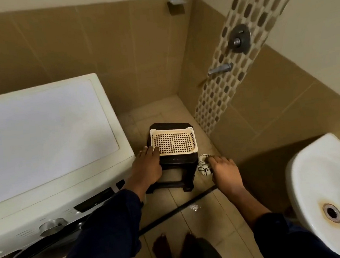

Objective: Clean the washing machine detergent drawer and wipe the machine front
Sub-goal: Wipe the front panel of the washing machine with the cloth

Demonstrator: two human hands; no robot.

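Note:
The white washing machine fills the left side, its control panel with a silver dial facing me. A cream perforated basket sits on a black plastic stool to the machine's right. My left hand reaches to the basket's near left corner, fingers on its rim. My right hand grips a white cloth with black lines just right of the stool. The detergent drawer is not distinguishable.
A white washbasin juts in at the lower right. Shower taps are on the tiled wall at the back right. A dark strip crosses the floor. My bare feet stand on the tiles below.

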